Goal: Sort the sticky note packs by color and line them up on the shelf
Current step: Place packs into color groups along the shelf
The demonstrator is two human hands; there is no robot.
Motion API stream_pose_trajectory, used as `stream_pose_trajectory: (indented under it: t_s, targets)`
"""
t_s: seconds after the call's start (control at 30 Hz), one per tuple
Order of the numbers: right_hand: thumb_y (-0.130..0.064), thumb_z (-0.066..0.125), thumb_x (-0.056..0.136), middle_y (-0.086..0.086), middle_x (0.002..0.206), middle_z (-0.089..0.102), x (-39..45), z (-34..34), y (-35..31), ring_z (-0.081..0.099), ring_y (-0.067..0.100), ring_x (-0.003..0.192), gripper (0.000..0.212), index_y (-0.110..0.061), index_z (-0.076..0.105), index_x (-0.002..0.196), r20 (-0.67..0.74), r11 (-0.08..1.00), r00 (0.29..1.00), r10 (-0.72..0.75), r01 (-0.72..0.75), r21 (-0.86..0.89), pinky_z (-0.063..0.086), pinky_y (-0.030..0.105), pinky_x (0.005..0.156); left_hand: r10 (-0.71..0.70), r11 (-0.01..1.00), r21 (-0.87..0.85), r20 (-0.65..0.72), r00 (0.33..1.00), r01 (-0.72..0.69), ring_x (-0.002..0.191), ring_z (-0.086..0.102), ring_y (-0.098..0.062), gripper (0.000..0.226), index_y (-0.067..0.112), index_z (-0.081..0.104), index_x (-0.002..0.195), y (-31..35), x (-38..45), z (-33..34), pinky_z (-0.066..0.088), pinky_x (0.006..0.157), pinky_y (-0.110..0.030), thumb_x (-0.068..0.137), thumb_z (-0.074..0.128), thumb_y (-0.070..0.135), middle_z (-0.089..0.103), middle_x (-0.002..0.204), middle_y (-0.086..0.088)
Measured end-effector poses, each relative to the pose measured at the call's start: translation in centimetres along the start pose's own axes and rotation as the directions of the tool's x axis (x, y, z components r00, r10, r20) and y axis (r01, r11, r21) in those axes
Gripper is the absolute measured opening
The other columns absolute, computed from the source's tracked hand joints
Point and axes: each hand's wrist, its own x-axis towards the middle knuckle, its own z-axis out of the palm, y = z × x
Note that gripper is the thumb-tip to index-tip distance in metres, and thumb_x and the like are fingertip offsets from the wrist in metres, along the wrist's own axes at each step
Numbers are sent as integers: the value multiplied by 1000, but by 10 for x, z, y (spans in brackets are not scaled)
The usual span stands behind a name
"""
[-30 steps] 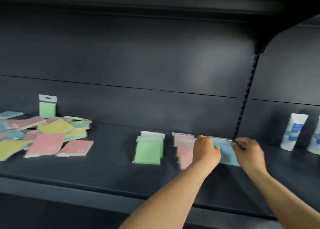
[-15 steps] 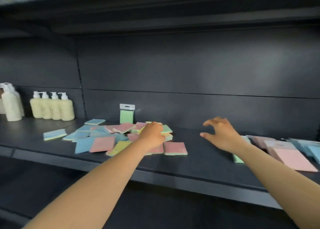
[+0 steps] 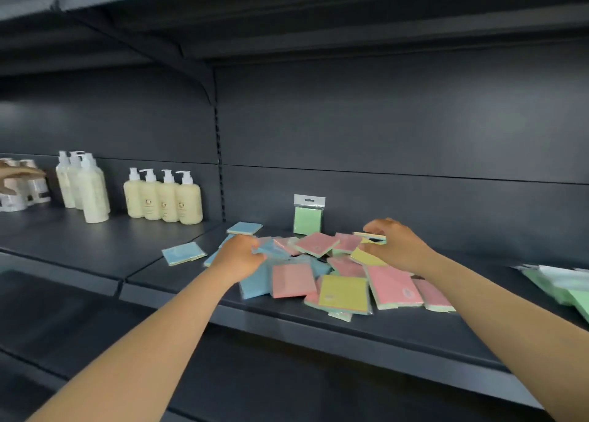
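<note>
Head view gives me a dark metal shelf (image 3: 398, 332) whose front lip runs diagonally down toward the right, with bare shelf surface between that lip and the nearest packs, and a wider bare stretch to the left of the upright slotted rail (image 3: 218, 153). On that left bay I see four cream pump bottles (image 3: 164, 196) standing in a row against the back panel, taller white bottles (image 3: 84, 187) farther left, and another person's hand (image 3: 19, 174) over some small white jars at the far edge. The loose heap of sticky note packs (image 3: 338, 271) lies in the middle of the shelf: pink, blue and yellow ones overlapping, some tilted on others. One green pack (image 3: 308, 216) with a hang tab stands upright against the back panel behind the heap, and two blue packs (image 3: 184, 253) lie apart to the left. At the far right edge I make out a group of green packs (image 3: 564, 286) lying flat, partly cut off. My left hand (image 3: 239, 255) sits at the heap's left side, fingers curled around the edge of a blue pack (image 3: 271, 249) there. My right hand (image 3: 395, 246) is at the heap's back right, thumb and fingers pinching a yellow-topped pack (image 3: 371, 237) lifted slightly above the others. A flat yellow pack (image 3: 344, 294) lies nearest the lip, between my forearms.
</note>
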Motion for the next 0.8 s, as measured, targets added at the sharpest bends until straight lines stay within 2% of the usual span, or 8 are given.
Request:
stream_pose_trajectory:
  t_s: [0.1, 0.23, 0.43, 0.47, 0.53, 0.6, 0.7, 0.8]
  targets:
    - [-25, 63, 88, 1, 126, 55, 34, 23, -10, 51, 15, 117, 40, -14, 55, 125, -15, 983, 998, 64, -60, 173, 38, 24, 92, -14, 999, -32, 4, 1000, 14, 99, 57, -22, 24, 16, 66, 110, -25, 22, -3, 39, 75, -23, 88, 58, 22, 62, 106, -4]
    - [-25, 68, 85, 4, 123, 57, 82, 59, -15, 54, 16, 110, 44, -11, 55, 125, -16, 924, 984, 176, -160, 348, 42, 26, 88, -35, 995, -96, 46, 998, 39, 127, 47, -17, 40, 11, 56, 128, -54, 60, -3, 36, 99, -25, 90, 59, 24, 52, 137, -2]
    - [-29, 68, 86, 5, 130, 55, 161, 91, -10, 54, 20, 112, 56, -9, 49, 135, 62, 861, 952, 300, -298, 412, 39, 27, 87, 29, 957, -287, 225, 974, 38, 102, 61, -7, 26, 15, 70, 101, -76, 117, 9, 43, 91, -19, 80, 72, 31, 66, 114, 5]
    - [-30, 69, 85, 5, 123, 58, 173, 96, -9, 56, 22, 109, 50, -10, 53, 128, 71, 847, 942, 328, -327, 419, 40, 29, 85, 55, 959, -281, 274, 960, 25, 99, 62, -6, 27, 17, 71, 95, -78, 120, 11, 44, 89, -19, 76, 75, 36, 68, 107, 7]
    - [-29, 71, 83, 5, 91, 58, 196, 108, -7, 56, 19, 81, 19, -16, 59, 91, 96, 811, 917, 387, -388, 437, 41, 29, 71, 91, 972, -235, 373, 923, -1, 93, 63, -6, 37, 22, 69, 93, -83, 120, 12, 47, 88, -22, 68, 77, 49, 68, 98, 8]
    - [-25, 72, 82, 9, 76, 55, 212, 120, -7, 53, 19, 67, 26, -10, 52, 73, 126, 765, 890, 439, -444, 467, 41, 28, 61, 116, 977, -210, 463, 879, -18, 89, 61, -4, 55, 30, 63, 97, -87, 117, 9, 49, 90, -24, 54, 75, 62, 66, 97, 9]
    - [-16, 75, 79, 23, 106, 66, 231, 132, -4, 63, 31, 102, 36, 10, 63, 101, 128, 726, 877, 463, -459, 512, 50, 36, 85, 143, 982, -187, 580, 802, -39, 98, 56, -3, 63, 32, 51, 113, -88, 113, 2, 46, 90, -21, 60, 78, 54, 59, 105, 11]
    - [-9, 74, 79, 20, 115, 65, 239, 142, -2, 61, 28, 101, 29, 6, 63, 102, 132, 705, 867, 481, -471, 530, 47, 33, 84, 169, 985, -130, 641, 749, -111, 106, 50, -3, 71, 34, 37, 126, -84, 110, -2, 41, 83, -16, 69, 79, 41, 52, 111, 16]
